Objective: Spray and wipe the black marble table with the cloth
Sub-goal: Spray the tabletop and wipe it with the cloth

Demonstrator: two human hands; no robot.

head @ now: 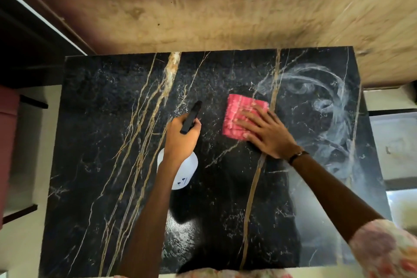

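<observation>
The black marble table [112,165] with gold and white veins fills most of the view. My left hand [181,136] grips the black trigger head of a spray bottle [185,174], whose white body shows below my wrist; the nozzle points toward the far side. My right hand [264,130] presses flat on a folded pink cloth [237,110] lying on the table's middle right. Whitish swirled wipe streaks [334,106] cover the right part of the tabletop.
A worn tan wall [225,11] rises behind the table's far edge. A dark red seat [8,133] stands left of the table. Pale surfaces [397,142] lie beyond the right edge. A wet glossy patch [180,232] shines near the front.
</observation>
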